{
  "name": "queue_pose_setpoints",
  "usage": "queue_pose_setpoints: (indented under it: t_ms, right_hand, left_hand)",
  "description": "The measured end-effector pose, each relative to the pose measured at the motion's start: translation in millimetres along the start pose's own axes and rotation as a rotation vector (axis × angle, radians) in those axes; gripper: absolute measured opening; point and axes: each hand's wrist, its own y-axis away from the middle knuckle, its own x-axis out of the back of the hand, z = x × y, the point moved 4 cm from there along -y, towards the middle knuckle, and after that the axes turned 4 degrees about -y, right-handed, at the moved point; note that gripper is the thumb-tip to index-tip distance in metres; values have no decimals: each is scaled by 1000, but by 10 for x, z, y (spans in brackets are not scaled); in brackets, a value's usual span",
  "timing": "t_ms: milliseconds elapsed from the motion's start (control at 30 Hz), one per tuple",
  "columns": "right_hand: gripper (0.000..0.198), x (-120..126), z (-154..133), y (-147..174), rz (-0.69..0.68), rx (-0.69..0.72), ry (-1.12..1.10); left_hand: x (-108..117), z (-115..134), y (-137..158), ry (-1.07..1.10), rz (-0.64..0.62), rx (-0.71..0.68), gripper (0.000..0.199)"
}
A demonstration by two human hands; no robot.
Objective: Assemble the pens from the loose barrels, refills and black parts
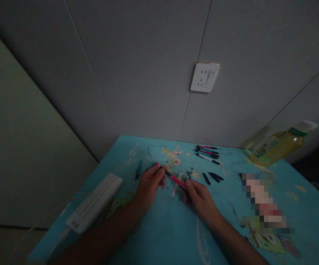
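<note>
A red ballpoint pen with black ends (175, 179) is held slanting between both hands over the middle of the table. My left hand (149, 186) is closed in a pinch at the pen's upper left end. Its lower right end sits in the fingers of my right hand (199, 194), also closed. Thin pale refill sticks (176, 185) lie on the table just beneath the pen. Beyond my left fingers lie blue barrel pieces (139, 169) and a red piece partly hidden by the hand. Several black pieces (215, 176) rest right of my right hand, with small dark parts (189, 173) nearby.
Assembled pens (207, 152) lie in a row near the wall. A white power strip (95, 203) with a cable stands at the left. On the right are a bottle of yellow liquid (279, 145) and a blurred-out item (265, 202). The tabletop (170, 235) is blue and patterned.
</note>
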Motion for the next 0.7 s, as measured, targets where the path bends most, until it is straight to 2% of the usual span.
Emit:
queue_pose_setpoints:
  t_ms: [67,167,333,367,400,533,600,700]
  right_hand:
    - [32,12,-76,-3,27,94,-5]
    - [29,-7,-119,7,-16,101,-40]
    - [40,-204,-44,85,-366,-35,-196]
    - [43,-234,-26,98,-399,-52,-221]
    - [43,-244,-14,99,-387,-51,-228]
    - [40,-177,-34,78,-189,37,-146]
    - [44,-180,-54,91,-220,25,-172]
    - [55,-226,-65,118,-365,-28,-232]
  left_hand:
    - [14,-1,-2,-24,8,-5,26]
    - [10,0,-4,11,-2,-5,28]
    - [-10,9,15,119,-44,-42,27]
    - [2,2,17,124,-32,-45,27]
    - [18,-10,16,120,-15,-43,26]
    - [71,-63,-5,86,24,-38,26]
    - [56,-64,-13,117,-19,-44,25]
    - [-7,-16,-3,202,-118,-40,22]
